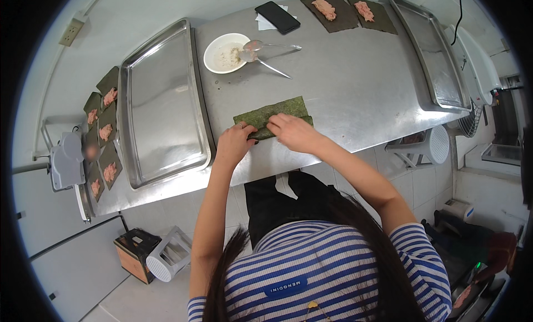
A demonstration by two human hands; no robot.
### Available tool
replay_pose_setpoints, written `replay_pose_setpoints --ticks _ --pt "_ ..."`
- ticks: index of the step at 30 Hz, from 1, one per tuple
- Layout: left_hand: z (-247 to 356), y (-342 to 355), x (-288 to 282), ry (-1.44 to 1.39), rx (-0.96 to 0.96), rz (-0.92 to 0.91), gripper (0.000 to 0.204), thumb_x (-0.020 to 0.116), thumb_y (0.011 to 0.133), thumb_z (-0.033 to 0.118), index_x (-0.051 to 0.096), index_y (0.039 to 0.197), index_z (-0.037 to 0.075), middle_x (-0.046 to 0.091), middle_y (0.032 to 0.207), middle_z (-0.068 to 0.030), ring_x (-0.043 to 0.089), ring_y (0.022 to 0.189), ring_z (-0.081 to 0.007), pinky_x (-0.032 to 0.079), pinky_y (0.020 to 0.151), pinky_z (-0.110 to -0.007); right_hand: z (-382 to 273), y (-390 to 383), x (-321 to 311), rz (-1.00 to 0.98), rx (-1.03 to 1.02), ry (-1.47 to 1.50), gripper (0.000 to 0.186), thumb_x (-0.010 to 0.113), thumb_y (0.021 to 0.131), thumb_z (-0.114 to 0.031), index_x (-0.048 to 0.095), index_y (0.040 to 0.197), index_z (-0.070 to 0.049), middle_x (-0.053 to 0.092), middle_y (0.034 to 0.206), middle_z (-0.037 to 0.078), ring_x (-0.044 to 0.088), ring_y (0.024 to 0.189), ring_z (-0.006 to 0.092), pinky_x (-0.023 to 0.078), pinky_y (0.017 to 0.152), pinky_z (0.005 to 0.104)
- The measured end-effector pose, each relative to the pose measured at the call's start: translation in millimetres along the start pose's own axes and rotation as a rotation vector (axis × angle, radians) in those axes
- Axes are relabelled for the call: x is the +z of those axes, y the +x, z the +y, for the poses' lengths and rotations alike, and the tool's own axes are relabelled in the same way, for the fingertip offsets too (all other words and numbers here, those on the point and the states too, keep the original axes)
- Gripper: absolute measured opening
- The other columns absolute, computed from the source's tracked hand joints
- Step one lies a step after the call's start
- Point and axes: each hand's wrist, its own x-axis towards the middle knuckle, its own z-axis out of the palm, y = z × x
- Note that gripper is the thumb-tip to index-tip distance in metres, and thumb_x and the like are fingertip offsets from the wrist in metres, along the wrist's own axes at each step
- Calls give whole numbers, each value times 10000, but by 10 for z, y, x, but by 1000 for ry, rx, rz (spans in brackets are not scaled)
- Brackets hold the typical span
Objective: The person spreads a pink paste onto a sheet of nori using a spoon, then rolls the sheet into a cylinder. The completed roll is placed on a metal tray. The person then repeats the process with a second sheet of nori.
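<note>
A green nori sheet (284,107) lies on the steel table in front of me, its near edge folded up. At the fold's left part, my left hand (236,143) has its fingers closed on the nori. My right hand (293,132) bends its fingers over the middle of the same fold, gripping it. Any filling inside is hidden by the nori and my fingers. Beyond the sheet stands a white bowl (217,55) with pale residue. Two metal spoons (265,64) rest with their heads at its right rim and their handles on the table.
Steel trays flank me, a left tray (161,108) and a right tray (430,55). Nori pieces with pink minced filling lie at the far left (106,132) and back right (333,15). A black phone (277,17) sits on white paper. White stools (438,144) stand below the table.
</note>
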Motion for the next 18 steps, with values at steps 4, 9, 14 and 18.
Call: replay_pose_setpoints --ticks 4,9,14,18 --pt "-7 -4 3 11 44 64 304 725 754 194 645 1038 120 627 944 -72 631 854 -302 514 750 -416 -26 77 121 -50 10 -59 187 586 728 -19 614 906 33 569 941 112 555 935 254 489 833 341" --pt "66 -43 89 93 101 150 312 718 759 198 627 1049 126 625 912 -71 631 833 -300 516 737 -410 3 109 105 -91 -18 -106 178 575 744 -43 615 896 40 578 922 118 564 913 252 494 828 335" --pt "33 -31 154 128 90 168 272 706 766 196 628 1021 142 629 906 -49 639 817 -290 521 727 -400 120 -20 54 -121 27 -104 173 548 773 -57 617 899 39 580 936 129 572 928 265 496 843 343" --pt "63 -33 122 136 66 154 256 706 767 203 639 1010 157 636 916 -37 644 794 -286 526 710 -402 287 -213 -94 -163 80 -63 165 550 783 -57 618 904 30 584 958 128 572 969 272 498 853 344"
